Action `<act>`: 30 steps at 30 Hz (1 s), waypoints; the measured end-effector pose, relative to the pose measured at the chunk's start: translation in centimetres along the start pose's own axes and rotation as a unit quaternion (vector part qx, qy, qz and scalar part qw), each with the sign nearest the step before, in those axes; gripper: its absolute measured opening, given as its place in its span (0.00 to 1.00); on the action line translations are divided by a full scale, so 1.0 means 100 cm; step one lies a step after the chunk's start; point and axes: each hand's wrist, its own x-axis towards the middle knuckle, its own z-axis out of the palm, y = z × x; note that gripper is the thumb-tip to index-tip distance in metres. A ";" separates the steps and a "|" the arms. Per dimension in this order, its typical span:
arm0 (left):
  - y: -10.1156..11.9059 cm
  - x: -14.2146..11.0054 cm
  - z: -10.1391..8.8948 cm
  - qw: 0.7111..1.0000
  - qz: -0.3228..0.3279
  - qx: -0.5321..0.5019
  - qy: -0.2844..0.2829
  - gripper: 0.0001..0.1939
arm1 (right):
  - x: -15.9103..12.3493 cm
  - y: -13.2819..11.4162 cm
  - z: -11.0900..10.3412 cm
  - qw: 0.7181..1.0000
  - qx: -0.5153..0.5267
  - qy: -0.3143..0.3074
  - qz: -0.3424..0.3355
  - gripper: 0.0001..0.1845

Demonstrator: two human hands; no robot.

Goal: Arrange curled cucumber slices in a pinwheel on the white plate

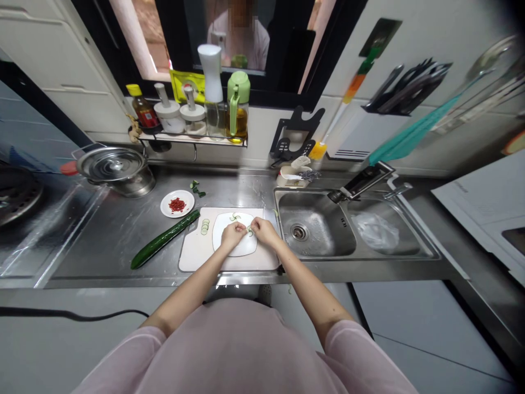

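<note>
A white square plate lies on a pale cutting board. Over its right half, my left hand and my right hand meet closely, fingers drawn into pinches. Thin curved cucumber pieces show between them, at my right fingertips. Whatever my left fingertips hold is too small to make out. Toward the plate's far rim lies another group of curved cucumber pieces. A short row of round cucumber slices sits on the board, left of the plate. Beside the board rests a long cucumber.
A small plate holds chopped red bits, with green cucumber scraps nearby. A lidded steel pot stands at left. The double sink adjoins the board's right side. Seasoning bottles line a wall shelf.
</note>
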 end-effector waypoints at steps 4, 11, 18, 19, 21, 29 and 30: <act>0.002 0.006 0.005 0.995 -0.008 0.095 -0.011 0.04 | 0.003 0.009 0.006 0.997 -0.067 -0.021 0.012 0.06; 0.007 0.013 0.011 0.974 -0.045 0.221 -0.039 0.07 | 0.004 0.010 0.012 0.985 -0.155 -0.063 0.044 0.09; 0.008 0.013 0.016 0.961 -0.051 0.269 -0.031 0.07 | 0.002 0.006 0.015 0.974 -0.208 -0.085 0.042 0.11; 0.008 0.012 0.017 0.960 -0.049 0.273 -0.031 0.07 | 0.003 0.006 0.015 0.969 -0.225 -0.091 0.041 0.12; 0.009 0.012 0.017 0.958 -0.043 0.283 -0.030 0.08 | 0.003 0.005 0.016 0.962 -0.250 -0.098 0.043 0.12; 0.004 0.011 0.018 0.952 -0.011 0.306 -0.017 0.09 | 0.000 0.005 0.016 0.960 -0.259 -0.090 0.056 0.11; 0.004 0.011 0.017 0.952 -0.008 0.304 -0.018 0.09 | 0.000 0.006 0.016 0.962 -0.254 -0.086 0.058 0.11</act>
